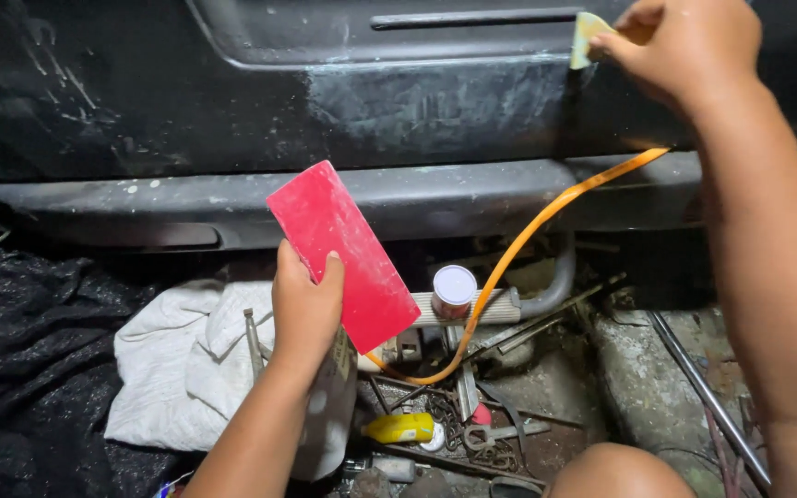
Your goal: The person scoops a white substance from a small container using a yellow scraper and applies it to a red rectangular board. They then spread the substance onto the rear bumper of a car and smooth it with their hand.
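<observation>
My left hand (306, 304) holds a flat red rectangular board (343, 254), tilted, in front of a dark car body panel (260, 101). My right hand (684, 46) is up at the top right, pinching a small pale yellow spreader (587, 39) against the panel beside a dull greyish sanded patch (435, 101). Below the panel runs a dark sill (398, 198).
An orange hose (528, 240) curves from the sill down to the floor. A small can with a white lid (454, 288) stands among scattered metal tools (472, 406). A yellow bottle (401, 428) lies near a white cloth (177, 360). Black sheeting (20, 350) covers the left.
</observation>
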